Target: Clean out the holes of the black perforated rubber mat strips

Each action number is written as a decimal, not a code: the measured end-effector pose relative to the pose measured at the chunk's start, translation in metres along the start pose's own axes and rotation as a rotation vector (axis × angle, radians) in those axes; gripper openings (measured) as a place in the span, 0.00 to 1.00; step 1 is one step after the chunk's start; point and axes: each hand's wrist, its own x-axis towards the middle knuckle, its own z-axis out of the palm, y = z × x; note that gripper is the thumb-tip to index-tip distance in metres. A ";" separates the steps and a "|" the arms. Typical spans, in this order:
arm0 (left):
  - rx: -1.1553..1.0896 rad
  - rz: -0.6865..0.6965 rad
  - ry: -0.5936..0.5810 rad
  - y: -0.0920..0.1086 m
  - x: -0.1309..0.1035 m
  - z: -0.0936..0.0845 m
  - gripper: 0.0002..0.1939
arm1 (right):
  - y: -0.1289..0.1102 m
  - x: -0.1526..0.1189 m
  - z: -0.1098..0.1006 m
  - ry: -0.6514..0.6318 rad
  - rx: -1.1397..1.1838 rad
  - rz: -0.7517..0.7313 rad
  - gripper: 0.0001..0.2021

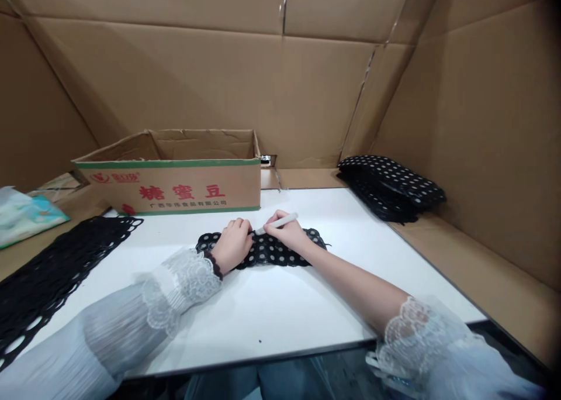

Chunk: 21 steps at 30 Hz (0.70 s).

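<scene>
A strip of black lace fabric with pale dots [274,251] lies across the white table in front of me. My left hand [232,243] rests on its left part, fingers bent together and pressed against the cloth near its upper edge. In my right hand [287,231] is a white pen-shaped tool [283,220], held between thumb and fingers like a pen. Its lower end points down-left to the fabric's upper edge, close beside my left fingertips. The exact tip is too small to make out.
Behind the fabric stands an open cardboard box [199,186] with red lettering. Black lace [56,271] stretches along the left side. Folded dotted black fabric [392,183] is piled at the back right. A tissue pack [28,216] lies far left. Cardboard walls [280,84] enclose the white table [263,312].
</scene>
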 end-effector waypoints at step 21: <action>-0.310 -0.011 -0.168 -0.018 0.008 -0.008 0.09 | -0.018 -0.006 -0.008 -0.279 -0.145 -0.085 0.14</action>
